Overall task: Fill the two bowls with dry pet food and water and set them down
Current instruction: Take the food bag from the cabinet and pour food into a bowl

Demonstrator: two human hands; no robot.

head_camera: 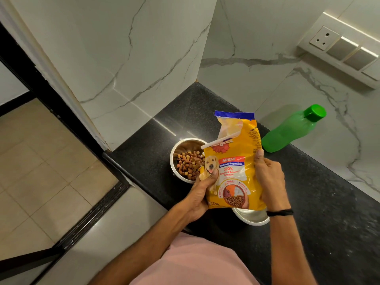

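A yellow bag of dry pet food (pixel 234 161) stands upright above the black counter (pixel 329 202), its top open. My left hand (pixel 202 192) grips its lower left edge and my right hand (pixel 269 177) holds its right side. Behind the bag on the left, a steel bowl (pixel 174 153) holds a heap of brown kibble (pixel 188 164). A second steel bowl (pixel 253 218) sits under the bag; only its near rim shows, and its inside is hidden. A green water bottle (pixel 292 130) with its cap on stands at the wall on the right.
Marble walls close the counter at the back and right, meeting in a corner. A switch panel (pixel 341 50) is mounted on the right wall. The counter's left edge drops to a tiled floor (pixel 41 161) past a black door frame (pixel 61 112).
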